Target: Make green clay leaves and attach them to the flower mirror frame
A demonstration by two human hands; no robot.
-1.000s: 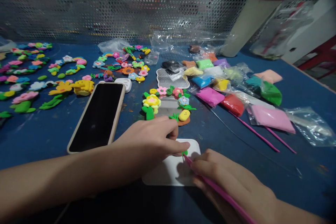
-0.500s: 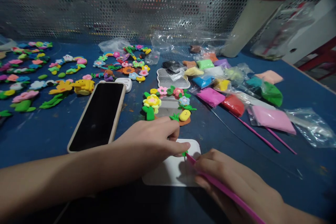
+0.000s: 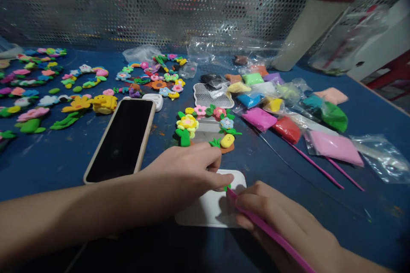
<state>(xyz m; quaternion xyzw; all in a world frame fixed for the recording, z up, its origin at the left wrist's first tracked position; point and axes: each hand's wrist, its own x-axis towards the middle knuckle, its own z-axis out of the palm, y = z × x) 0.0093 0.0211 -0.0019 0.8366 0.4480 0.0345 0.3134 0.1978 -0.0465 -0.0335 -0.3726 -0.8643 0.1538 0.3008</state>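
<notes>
My right hand (image 3: 288, 222) is closed around a pink clay modelling tool (image 3: 272, 232). The tool's tip meets a small green clay piece (image 3: 227, 187) over a white board (image 3: 208, 211). My left hand (image 3: 192, 166) reaches across from the left, fingers curled, its thumb and fingertips pinched at the green piece. Part of that piece is hidden beneath the fingers. Just beyond the left hand lies a frame decorated with clay flowers and leaves (image 3: 187, 123), with a small yellow clay figure (image 3: 227, 140) at its near right corner.
A phone (image 3: 123, 140) lies left of my hands. Clay flower wreaths (image 3: 85, 77) spread over the blue table's left side. At right are bagged coloured clays (image 3: 259, 118), two pink sticks (image 3: 317, 164) and a thin wire (image 3: 288, 160). A bottle (image 3: 314, 25) leans against the perforated metal panel (image 3: 128, 4).
The view has shifted slightly, so everything sits a little to the right. Both hands keep nearly the same pose, and the pink tool's tip stays at the green clay.
</notes>
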